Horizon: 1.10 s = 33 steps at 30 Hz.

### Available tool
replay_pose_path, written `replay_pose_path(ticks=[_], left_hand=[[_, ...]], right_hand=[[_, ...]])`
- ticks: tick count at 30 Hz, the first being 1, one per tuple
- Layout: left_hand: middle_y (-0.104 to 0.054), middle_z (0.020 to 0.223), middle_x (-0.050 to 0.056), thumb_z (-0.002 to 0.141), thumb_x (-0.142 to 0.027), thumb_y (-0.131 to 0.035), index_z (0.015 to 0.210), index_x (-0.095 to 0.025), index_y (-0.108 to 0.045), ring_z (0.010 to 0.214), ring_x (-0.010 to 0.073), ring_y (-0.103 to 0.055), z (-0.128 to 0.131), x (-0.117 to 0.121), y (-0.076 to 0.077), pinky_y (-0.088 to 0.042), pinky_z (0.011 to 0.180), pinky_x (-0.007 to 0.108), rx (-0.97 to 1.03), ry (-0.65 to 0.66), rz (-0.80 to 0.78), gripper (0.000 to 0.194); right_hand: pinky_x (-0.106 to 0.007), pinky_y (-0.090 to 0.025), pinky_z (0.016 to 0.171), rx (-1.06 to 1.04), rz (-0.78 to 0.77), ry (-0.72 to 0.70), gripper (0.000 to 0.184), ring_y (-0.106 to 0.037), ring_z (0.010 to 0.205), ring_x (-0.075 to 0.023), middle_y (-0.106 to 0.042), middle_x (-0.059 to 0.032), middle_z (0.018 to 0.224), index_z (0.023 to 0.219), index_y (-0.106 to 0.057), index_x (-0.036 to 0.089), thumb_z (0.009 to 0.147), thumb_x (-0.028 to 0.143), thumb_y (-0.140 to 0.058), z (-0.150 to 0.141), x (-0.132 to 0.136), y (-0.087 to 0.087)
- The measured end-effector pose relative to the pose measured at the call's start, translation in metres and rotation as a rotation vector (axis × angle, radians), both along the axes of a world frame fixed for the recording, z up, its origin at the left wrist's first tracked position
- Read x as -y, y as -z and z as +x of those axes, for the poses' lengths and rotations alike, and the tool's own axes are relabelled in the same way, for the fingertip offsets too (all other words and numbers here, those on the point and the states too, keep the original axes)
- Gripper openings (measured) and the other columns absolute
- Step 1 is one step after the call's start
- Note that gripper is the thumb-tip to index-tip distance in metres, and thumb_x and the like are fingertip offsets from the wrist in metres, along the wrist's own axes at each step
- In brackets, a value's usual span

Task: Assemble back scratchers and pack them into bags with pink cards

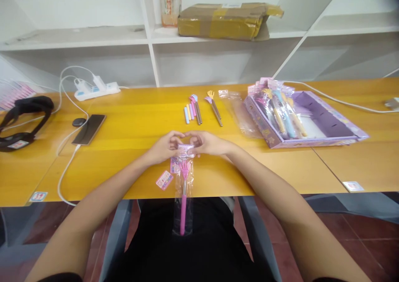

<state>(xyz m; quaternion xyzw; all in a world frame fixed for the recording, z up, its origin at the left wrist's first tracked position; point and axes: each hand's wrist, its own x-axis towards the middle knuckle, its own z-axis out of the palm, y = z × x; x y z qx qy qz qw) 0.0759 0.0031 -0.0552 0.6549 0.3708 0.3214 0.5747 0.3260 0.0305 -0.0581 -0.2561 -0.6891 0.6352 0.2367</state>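
Observation:
Both hands meet at the top of a clear plastic bag (189,182), over the table's front part. Inside the bag is a pink back scratcher (183,209) with a hand-shaped head, a metal shaft and a pink handle that hangs past the table edge. My left hand (166,147) pinches the left side of a small printed card (186,149) at the bag's top. On the card's right side, my right hand (207,143) is closed in a pinch. Another printed card (164,180) lies flat on the table, left of the bag, and one more is partly behind it.
Loose back scratcher parts (196,109) and clear bags (241,116) lie behind my hands. At the right, a purple box (330,122) holds bagged back scratchers. A phone (89,129), cables, a power strip (97,91) and a black headset strap (31,107) are at the left.

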Motion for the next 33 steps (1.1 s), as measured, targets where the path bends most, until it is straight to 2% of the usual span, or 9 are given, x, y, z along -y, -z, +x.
replay_pose_path(ticks=[5,9,14,16,18,21,24,28,33], left_hand=[[-0.064,0.087,-0.002,0.075,-0.027,-0.09,0.117,-0.021,-0.055,0.072,0.0108,-0.063,0.001,0.003,-0.004,-0.05,0.067,0.024,-0.007,-0.004,0.009,0.055],[-0.071,0.092,0.003,0.082,-0.038,-0.087,0.121,-0.022,-0.048,0.065,0.0141,-0.067,0.002,0.008,-0.005,-0.054,0.062,0.028,-0.007,0.11,-0.16,0.057],[-0.073,0.122,0.015,0.074,-0.028,-0.094,0.125,-0.019,-0.058,0.102,0.0246,-0.075,0.005,0.015,-0.012,-0.061,0.079,0.034,-0.054,0.174,-0.14,0.063],[-0.075,0.116,0.014,0.074,-0.028,-0.093,0.126,-0.018,-0.061,0.098,0.0237,-0.075,0.005,0.013,-0.016,-0.06,0.076,0.032,0.021,0.115,-0.135,0.062],[-0.076,0.1,0.01,0.073,-0.031,-0.094,0.12,-0.015,-0.064,0.08,0.0186,-0.073,0.003,0.007,-0.021,-0.057,0.064,0.026,0.127,-0.047,-0.119,0.058],[-0.071,0.082,0.002,0.069,-0.036,-0.096,0.102,-0.014,-0.064,0.061,0.0106,-0.063,-0.002,-0.003,-0.027,-0.049,0.053,0.021,0.278,-0.345,-0.056,0.051],[-0.07,0.083,0.0,0.068,-0.037,-0.098,0.099,-0.014,-0.063,0.063,0.0087,-0.063,-0.005,-0.009,-0.031,-0.052,0.058,0.019,0.374,-0.481,-0.023,0.052],[-0.073,0.102,0.004,0.075,-0.047,-0.093,0.113,-0.018,-0.059,0.081,0.0126,-0.071,-0.007,-0.009,-0.032,-0.059,0.077,0.026,0.468,-0.452,-0.016,0.058],[-0.069,0.089,0.0,0.083,-0.05,-0.082,0.118,-0.018,-0.057,0.072,0.012,-0.067,-0.009,-0.009,-0.02,-0.053,0.068,0.025,0.366,-0.452,-0.004,0.054]], right_hand=[[-0.023,-0.054,0.053,-0.008,-0.019,-0.043,0.065,-0.062,0.054,-0.0099,-0.059,0.0092,0.073,0.139,-0.058,0.015,0.08,0.021,-0.084,-0.001,0.003,-0.008],[-0.022,-0.058,0.056,-0.067,-0.08,-0.094,0.064,-0.063,0.058,-0.0087,-0.057,0.0089,0.076,0.14,-0.058,0.018,0.082,0.023,-0.085,0.003,0.001,-0.01],[-0.021,-0.059,0.056,-0.152,-0.195,-0.072,0.068,-0.066,0.064,-0.0105,-0.064,0.0042,0.082,0.144,-0.055,0.018,0.085,0.035,-0.087,0.006,-0.003,-0.008],[-0.021,-0.058,0.054,-0.158,-0.258,-0.109,0.064,-0.069,0.068,-0.012,-0.069,-0.0017,0.092,0.138,-0.057,0.017,0.088,0.047,-0.083,0.006,-0.002,-0.01],[-0.022,-0.057,0.056,-0.113,-0.277,-0.209,0.061,-0.069,0.072,-0.0128,-0.071,-0.0052,0.099,0.129,-0.062,0.015,0.085,0.052,-0.085,0.004,0.001,-0.014],[-0.024,-0.059,0.069,-0.007,-0.122,-0.264,0.05,-0.069,0.08,-0.0132,-0.072,-0.0032,0.097,0.111,-0.069,0.014,0.078,0.045,-0.092,-0.003,0.007,-0.019],[-0.025,-0.057,0.072,0.012,0.018,-0.095,0.039,-0.066,0.077,-0.0122,-0.07,0.0006,0.088,0.1,-0.07,0.015,0.08,0.043,-0.089,-0.01,0.007,-0.018],[-0.028,-0.055,0.061,0.006,0.089,0.215,0.045,-0.062,0.063,-0.0131,-0.067,0.0023,0.083,0.114,-0.065,0.019,0.082,0.045,-0.083,-0.006,-0.007,-0.018],[-0.033,-0.052,0.073,0.229,0.649,0.66,0.024,-0.063,0.074,-0.0201,-0.071,-0.0039,0.089,0.114,-0.07,0.021,0.095,0.036,-0.069,0.038,-0.022,-0.064]])
